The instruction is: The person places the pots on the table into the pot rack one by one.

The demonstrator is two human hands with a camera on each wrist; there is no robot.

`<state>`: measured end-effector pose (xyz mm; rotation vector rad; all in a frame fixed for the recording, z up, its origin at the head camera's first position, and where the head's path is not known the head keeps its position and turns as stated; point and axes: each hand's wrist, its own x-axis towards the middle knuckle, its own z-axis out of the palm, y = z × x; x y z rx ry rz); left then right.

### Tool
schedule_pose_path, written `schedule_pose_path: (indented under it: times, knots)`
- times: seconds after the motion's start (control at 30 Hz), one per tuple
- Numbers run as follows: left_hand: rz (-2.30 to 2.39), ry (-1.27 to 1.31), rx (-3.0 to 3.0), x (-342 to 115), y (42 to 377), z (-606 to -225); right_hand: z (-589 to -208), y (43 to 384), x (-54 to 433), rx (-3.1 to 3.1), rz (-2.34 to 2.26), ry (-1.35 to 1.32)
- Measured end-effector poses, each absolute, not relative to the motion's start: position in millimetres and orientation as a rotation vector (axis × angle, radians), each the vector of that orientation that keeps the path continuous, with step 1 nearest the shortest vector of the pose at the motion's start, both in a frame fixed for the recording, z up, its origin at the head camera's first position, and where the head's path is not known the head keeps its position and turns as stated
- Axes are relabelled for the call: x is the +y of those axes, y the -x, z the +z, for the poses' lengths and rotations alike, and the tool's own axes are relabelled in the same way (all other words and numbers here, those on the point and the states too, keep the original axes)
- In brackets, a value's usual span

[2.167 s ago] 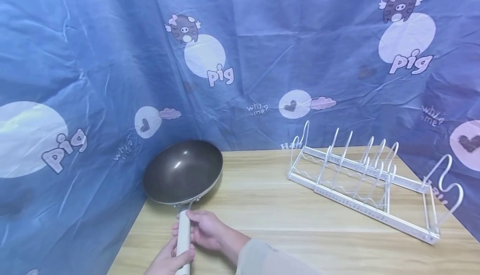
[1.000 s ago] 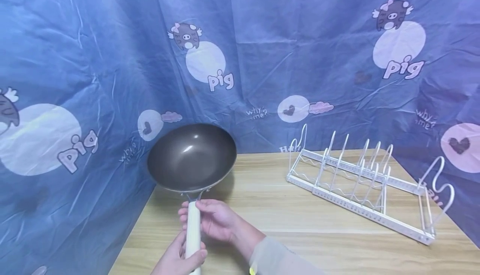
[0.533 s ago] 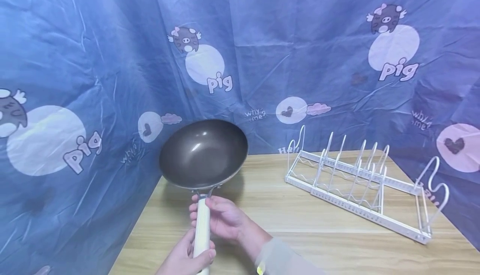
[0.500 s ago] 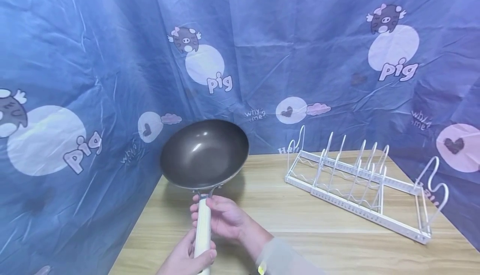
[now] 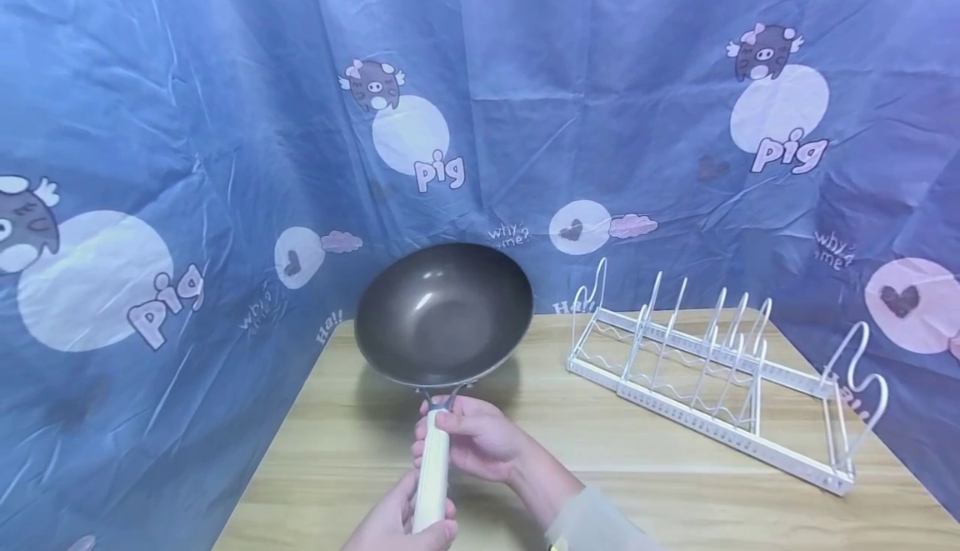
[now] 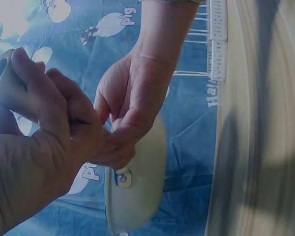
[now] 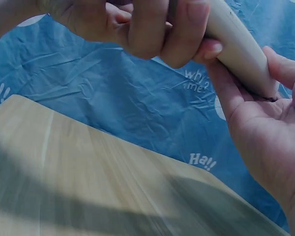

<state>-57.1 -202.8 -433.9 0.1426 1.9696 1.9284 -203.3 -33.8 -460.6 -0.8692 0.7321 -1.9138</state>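
A deep frying pan [image 5: 444, 318] with a dark inside is held up over the table, tilted so its inside faces me. Its cream handle [image 5: 432, 468] points toward the front. The left hand [image 5: 393, 522] grips the rear end of that handle, thumb across the top. Farther up, close to the pan body, the right hand [image 5: 483, 444] holds the handle from the right side. The left wrist view shows the pan's pale outer side [image 6: 137, 196] beyond both hands. In the right wrist view, the handle [image 7: 246, 51] runs between the right hand [image 7: 147, 29] and left hand [image 7: 265, 118].
On the right of the wooden table [image 5: 555, 434] stands a white wire pan rack [image 5: 693, 409] with several upright dividers and a curvy loop at each end. A blue printed cloth [image 5: 517, 142] hangs behind and at both sides. The pan casts a shadow on the tabletop.
Both hands have carried the pan to the right, away from the left cloth and nearer the rack; it also rose early on. Their grip looks the same. The view has shifted slightly.
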Motion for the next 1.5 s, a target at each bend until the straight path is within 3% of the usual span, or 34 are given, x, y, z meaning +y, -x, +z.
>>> schedule_pose_path:
  times: [0.87,1.17,1.5]
  knots:
    - [1.280,-0.269,2.680,-175,66,-450,-460,197,21,1.114,-2.060,0.824]
    - [1.182,-0.305,3.040,-171,73,-485,-453,199,43,1.284,-2.102,0.789]
    - [1.004,-0.107,3.139,-140,71,-438,-431,195,66,1.543,-2.120,0.674]
